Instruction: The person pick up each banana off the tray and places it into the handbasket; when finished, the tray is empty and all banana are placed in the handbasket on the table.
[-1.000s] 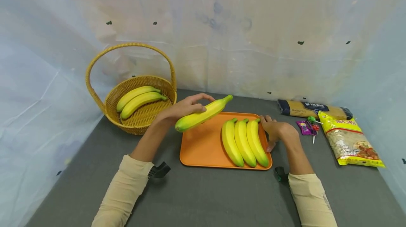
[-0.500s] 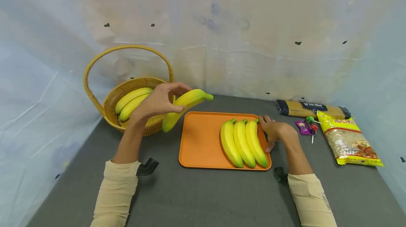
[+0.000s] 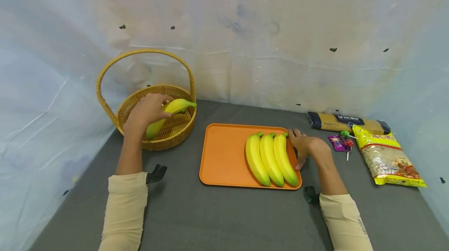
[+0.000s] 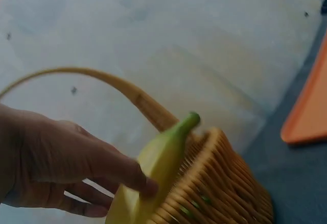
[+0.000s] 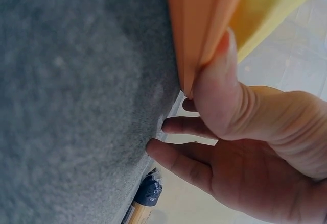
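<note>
My left hand [image 3: 148, 109] grips a yellow banana [image 3: 178, 105] within the wicker basket [image 3: 177, 140], at the left. In the left wrist view the thumb lies along the banana [image 4: 158, 157], whose green stem tip points up beside the basket rim [image 4: 209, 183]. The two bananas in the basket are mostly hidden behind this hand. My right hand [image 3: 304, 145] rests at the right edge of the orange tray [image 3: 222, 153]. In the right wrist view its thumb touches the tray wall [image 5: 196, 35], the other fingers spread out. Three bananas [image 3: 269, 159] lie side by side on the tray.
Right of the tray on the grey table [image 3: 238, 220] lie a spaghetti pack [image 3: 345, 122], a purple candy packet [image 3: 337, 143], lollipops [image 3: 347, 142] and a yellow-ended food bag [image 3: 389, 157]. The basket's tall handle [image 3: 145, 51] arches above the left hand. A pale sheet [image 3: 252, 48] hangs behind.
My left hand has carried the banana left from above the tray into the basket, turning it on the way. My right hand stays at the tray's edge.
</note>
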`<state>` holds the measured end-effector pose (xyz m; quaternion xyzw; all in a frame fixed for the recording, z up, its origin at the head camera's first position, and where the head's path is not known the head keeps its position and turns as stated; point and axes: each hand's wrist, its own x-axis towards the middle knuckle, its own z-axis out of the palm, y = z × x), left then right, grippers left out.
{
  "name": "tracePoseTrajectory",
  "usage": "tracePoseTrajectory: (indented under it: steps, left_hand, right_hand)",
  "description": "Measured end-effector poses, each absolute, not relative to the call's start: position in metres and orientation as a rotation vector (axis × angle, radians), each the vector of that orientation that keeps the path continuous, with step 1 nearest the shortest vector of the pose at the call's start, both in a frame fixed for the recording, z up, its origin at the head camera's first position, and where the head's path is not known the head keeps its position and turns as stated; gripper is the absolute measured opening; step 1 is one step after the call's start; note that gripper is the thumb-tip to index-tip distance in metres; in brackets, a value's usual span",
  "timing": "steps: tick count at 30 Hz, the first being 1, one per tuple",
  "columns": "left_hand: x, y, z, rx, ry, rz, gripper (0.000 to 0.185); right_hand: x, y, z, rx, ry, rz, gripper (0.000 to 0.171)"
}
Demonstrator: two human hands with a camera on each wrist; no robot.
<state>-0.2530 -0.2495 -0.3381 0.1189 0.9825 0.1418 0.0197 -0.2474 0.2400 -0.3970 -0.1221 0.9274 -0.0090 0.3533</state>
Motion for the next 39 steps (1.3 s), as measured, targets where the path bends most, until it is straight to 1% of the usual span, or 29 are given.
tracePoseTrajectory:
  steps: [6, 11, 16, 20, 25, 31, 39]
  left_hand:
    - [-0.267, -0.252, -0.358, 0.355, 2.93, 0.343, 0.058]
    - [-0.27, -0.255, -0.369, 0.263, 2.886, 0.32, 0.053]
    - [-0.272, -0.257, -0.376, 0.209, 2.902, 0.34, 0.054]
    - [-0.274, -0.255, -0.378, 0.157, 2.911, 0.358, 0.056]
    - [-0.273, -0.254, -0.38, 0.131, 2.945, 0.392, 0.052]
    - [-0.273, -0.254, -0.382, 0.159, 2.967, 0.368, 0.05]
    - [-0.267, -0.248, -0.376, 0.202, 3.006, 0.393, 0.053]
  right_hand:
    - [-0.247, 0.24, -0.398, -0.31, 2.398, -0.018, 0.139]
    - [-0.245, 0.242, -0.398, -0.312, 2.405, -0.016, 0.138]
    - [-0.244, 0.242, -0.397, -0.331, 2.418, -0.02, 0.137]
    - [-0.244, 0.242, -0.398, -0.329, 2.412, -0.028, 0.138]
    - [-0.244, 0.243, -0.396, -0.312, 2.404, -0.036, 0.137]
    - [-0.246, 0.243, -0.397, -0.318, 2.411, -0.034, 0.137]
    - [-0.245, 0.241, -0.399, -0.33, 2.41, 0.003, 0.138]
